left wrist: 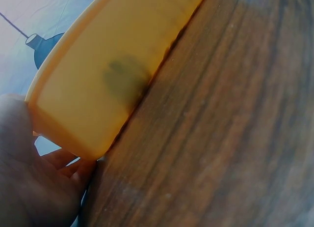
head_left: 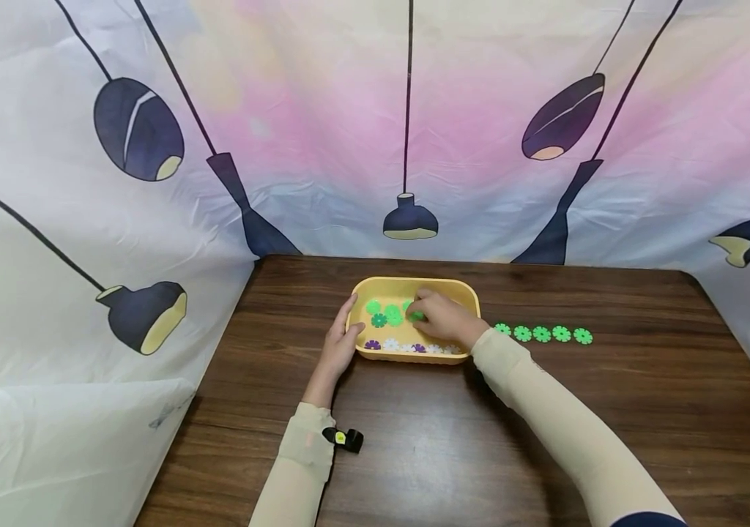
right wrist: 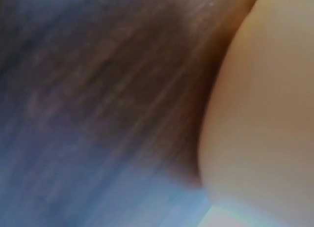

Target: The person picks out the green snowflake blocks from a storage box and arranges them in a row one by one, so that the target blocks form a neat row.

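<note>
A shallow yellow plastic bin (head_left: 414, 357) sits on the table with small plastic snowflake discs inside. My left hand (head_left: 338, 344) grips its left end, thumb over the rim and fingers along the outside; the left wrist view shows this hand (left wrist: 34, 178) at the bin's corner. My right hand (head_left: 444, 316) reaches inside, fingertips curled down on a green snowflake disc (head_left: 417, 316) that they partly hide. Left of it lie light green discs (head_left: 392, 315) and a darker green disc (head_left: 379, 320). White discs (head_left: 391, 344) and purple discs (head_left: 373, 345) line the near side.
Several green discs (head_left: 542, 334) form a row on the brown wooden table (head_left: 414, 439), right of the bin. A printed cloth (head_left: 348, 146) with lamp pictures hangs behind and at the sides. Blur fills the right wrist view, with the bin's wall (right wrist: 260, 114) at its right.
</note>
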A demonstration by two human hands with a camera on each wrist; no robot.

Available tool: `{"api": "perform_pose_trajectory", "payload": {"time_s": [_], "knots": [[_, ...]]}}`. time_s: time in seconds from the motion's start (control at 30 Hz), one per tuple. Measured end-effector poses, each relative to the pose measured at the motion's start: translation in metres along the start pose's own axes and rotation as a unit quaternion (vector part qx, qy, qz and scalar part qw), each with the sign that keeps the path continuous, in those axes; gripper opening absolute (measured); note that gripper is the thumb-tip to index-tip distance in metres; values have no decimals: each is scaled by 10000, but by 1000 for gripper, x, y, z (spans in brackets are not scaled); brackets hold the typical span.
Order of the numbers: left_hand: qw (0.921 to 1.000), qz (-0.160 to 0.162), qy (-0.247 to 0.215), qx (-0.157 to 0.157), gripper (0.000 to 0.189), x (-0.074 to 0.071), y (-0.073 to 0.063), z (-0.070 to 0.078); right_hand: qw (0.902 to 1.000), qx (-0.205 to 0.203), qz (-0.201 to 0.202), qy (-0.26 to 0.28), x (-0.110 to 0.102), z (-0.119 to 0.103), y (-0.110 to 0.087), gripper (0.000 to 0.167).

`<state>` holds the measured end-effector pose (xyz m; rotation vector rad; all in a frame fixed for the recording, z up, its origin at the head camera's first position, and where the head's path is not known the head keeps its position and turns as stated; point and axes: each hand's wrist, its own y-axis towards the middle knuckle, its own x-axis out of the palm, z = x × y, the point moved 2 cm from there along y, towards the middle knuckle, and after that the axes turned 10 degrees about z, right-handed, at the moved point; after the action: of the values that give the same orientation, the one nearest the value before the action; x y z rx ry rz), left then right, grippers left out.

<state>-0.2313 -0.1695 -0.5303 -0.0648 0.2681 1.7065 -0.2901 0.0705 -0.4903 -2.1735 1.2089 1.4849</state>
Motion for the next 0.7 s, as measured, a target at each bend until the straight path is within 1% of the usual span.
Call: {"api": "perform_pose_trajectory", "payload": {"time_s": [0.17, 0.23, 0.27, 0.43, 0.5, 0.6, 0.7], "knots": [[10000, -24, -54, -25, 62, 1, -1, 0, 9997, -157, -151, -82, -2, -6, 2, 24], [9999, -29, -56, -91, 62, 1, 0, 1, 9994, -169, -241, -158, -2, -10, 3, 25], [9999, -24, -42, -138, 62, 1, 1, 2, 9993, -148, -278, -188, -2, -11, 3, 24], [9999, 11, -23, -104, 62, 1, 1, 1, 9986, -2, -443, -305, 1, -18, 5, 28], [10000, 23, -6, -22, 62, 1, 0, 0, 9985, 0, -467, -278, 2, -19, 6, 29], [10000, 41, 42, -28, 62, 1, 0, 1, 9988, -28, -441, -212, 2, -20, 6, 29], [10000, 45, 29, -29, 62, 1, 0, 1, 9994, 30, -318, -140, 1, -18, 5, 26]]}}
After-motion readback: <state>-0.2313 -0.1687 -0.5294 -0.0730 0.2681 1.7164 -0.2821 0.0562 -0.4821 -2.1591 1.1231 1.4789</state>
